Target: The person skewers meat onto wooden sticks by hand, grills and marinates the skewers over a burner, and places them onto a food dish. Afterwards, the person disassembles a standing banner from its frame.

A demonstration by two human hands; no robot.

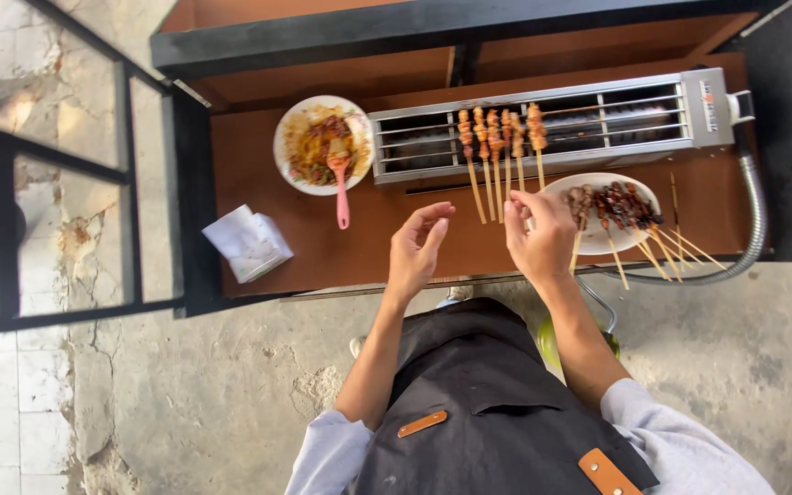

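The left hand (419, 243) hovers over the brown counter (258, 165), fingers loosely curled and holding nothing. The right hand (541, 236) has its fingers pinched by the skewer sticks; whether it grips one is unclear. 5 meat skewers (497, 137) lie across the metal grill (634, 124). Just right, a white plate of skewers (611, 209); left, a sauce plate (323, 145) with a pink brush (341, 183), and a tissue pack (247, 241).

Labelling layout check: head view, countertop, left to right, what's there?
White paper packet → plate of sauce with pink brush → left hand → skewers on the grill → right hand → plate of cooked skewers → grey gas hose.
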